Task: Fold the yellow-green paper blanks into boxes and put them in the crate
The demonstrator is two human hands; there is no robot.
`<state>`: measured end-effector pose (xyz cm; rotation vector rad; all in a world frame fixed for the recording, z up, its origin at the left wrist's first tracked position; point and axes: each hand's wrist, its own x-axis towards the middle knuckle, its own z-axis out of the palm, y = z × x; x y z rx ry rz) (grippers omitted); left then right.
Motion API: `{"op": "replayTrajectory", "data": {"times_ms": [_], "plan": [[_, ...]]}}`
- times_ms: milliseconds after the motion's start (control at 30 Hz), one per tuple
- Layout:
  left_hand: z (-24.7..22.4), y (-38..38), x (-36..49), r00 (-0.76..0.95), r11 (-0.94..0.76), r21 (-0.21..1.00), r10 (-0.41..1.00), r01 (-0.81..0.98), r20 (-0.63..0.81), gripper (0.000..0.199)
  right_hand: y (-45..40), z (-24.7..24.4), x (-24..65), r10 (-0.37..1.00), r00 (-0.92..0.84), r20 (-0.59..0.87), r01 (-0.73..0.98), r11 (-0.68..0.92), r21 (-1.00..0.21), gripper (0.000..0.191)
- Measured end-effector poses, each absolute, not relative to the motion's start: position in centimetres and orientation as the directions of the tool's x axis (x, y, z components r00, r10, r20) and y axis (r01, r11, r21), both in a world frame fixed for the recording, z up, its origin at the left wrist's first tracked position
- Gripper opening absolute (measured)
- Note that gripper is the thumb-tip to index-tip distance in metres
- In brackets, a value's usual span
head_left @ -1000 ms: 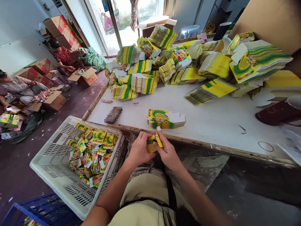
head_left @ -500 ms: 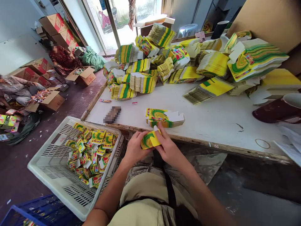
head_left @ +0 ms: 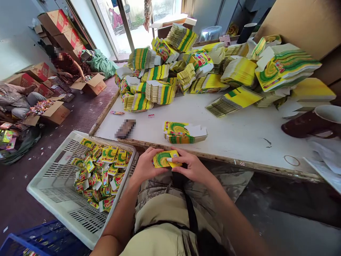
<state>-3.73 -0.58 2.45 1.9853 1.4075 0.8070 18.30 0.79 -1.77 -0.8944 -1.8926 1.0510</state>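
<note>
Between my two hands, just in front of the table edge, is a small yellow and green printed carton (head_left: 161,159). My left hand (head_left: 146,167) is closed round its left end, thumb along the top edge. My right hand (head_left: 190,165) grips the right end, with a finger across the printed face. Beyond them a short stack of flattened cartons (head_left: 178,133) lies on the white table (head_left: 234,137), white flaps towards the right. To the left, a white plastic basket (head_left: 61,192) holds many folded cartons (head_left: 109,154) of the same print.
Bundles of flat cartons (head_left: 160,92) are heaped along the table's far side. A dark mug (head_left: 306,122) lies at the right, and a blurred flat object (head_left: 125,128) near the left edge. A blue crate (head_left: 48,238) is on the floor. Two people sit at the left by open boxes (head_left: 93,85).
The carton has turned flatter and more level, and its right end now lies between my right fingers. My right hand has shifted slightly down. The view has moved a little.
</note>
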Motion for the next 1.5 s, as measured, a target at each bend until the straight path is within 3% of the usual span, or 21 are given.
{"op": "replayTrajectory", "data": {"times_ms": [100,200,367,567,667,767,867,967,1000,1067,1133,1233,1400,1500], "plan": [[2.3,-0.7,-3.2,0.184,-0.25,0.748,0.968,0.614,0.173,0.037,0.3,-2.2,16.7,0.925,-0.269,0.267,0.213,0.327,-0.921,0.013],[1.9,-0.8,-3.0,0.118,-0.206,0.804,0.978,0.558,0.169,0.018,-0.1,-2.5,15.7,0.942,-0.252,0.222,0.106,0.255,-0.961,0.027],[1.0,-0.7,-3.5,0.132,-0.163,0.897,0.984,0.41,0.119,0.039,0.0,-2.8,15.8,0.973,-0.205,0.111,-0.086,0.095,-0.992,0.062],[2.0,-0.6,-4.0,0.3,-0.298,0.696,0.946,0.653,0.124,0.078,0.3,-2.6,16.0,0.974,-0.219,0.058,-0.262,-0.001,-0.965,0.072],[2.1,-0.7,-3.3,0.297,-0.298,0.649,0.948,0.7,0.115,0.071,0.1,-2.7,15.7,0.968,-0.243,0.066,-0.292,-0.008,-0.956,0.073],[2.3,-0.8,-3.6,0.27,-0.271,0.66,0.957,0.7,0.108,0.064,-0.1,-2.5,15.1,0.973,-0.211,0.091,-0.199,0.048,-0.979,0.072],[3.0,-0.8,-7.1,0.223,-0.225,0.613,0.971,0.757,0.08,0.059,1.0,-1.9,15.7,0.97,-0.15,0.192,0.004,0.195,-0.981,0.076],[4.0,-1.0,-13.4,-0.045,-0.015,0.401,0.989,0.916,0.139,0.062,3.7,-1.0,18.1,0.931,0.004,0.365,0.349,0.34,-0.873,0.049],[4.2,-1.0,-15.3,-0.196,0.123,0.312,0.956,0.942,0.217,0.07,4.8,-0.9,18.9,0.911,0.047,0.41,0.47,0.343,-0.814,0.037],[4.2,-1.2,-18.1,-0.396,0.316,0.265,0.849,0.911,0.349,0.083,6.8,-1.0,20.3,0.894,0.069,0.443,0.669,0.288,-0.685,0.029],[3.8,-1.1,-18.5,-0.429,0.309,0.33,0.81,0.892,0.401,0.082,8.4,-1.5,20.8,0.917,0.018,0.397,0.792,0.23,-0.566,0.025],[2.6,-0.5,-15.3,-0.281,0.073,0.509,0.896,0.857,0.344,0.059,9.4,-2.5,20.4,0.946,-0.051,0.32,0.86,0.204,-0.467,0.018],[0.5,0.3,-6.8,-0.033,-0.15,0.747,0.974,0.648,0.224,0.044,9.2,-2.2,20.2,0.934,-0.029,0.356,0.879,0.194,-0.436,0.02],[-0.7,0.4,-2.8,0.076,-0.123,0.924,0.992,0.362,0.102,0.054,7.9,-0.9,20.2,0.9,-0.031,0.434,0.85,0.252,-0.462,0.016]]}}
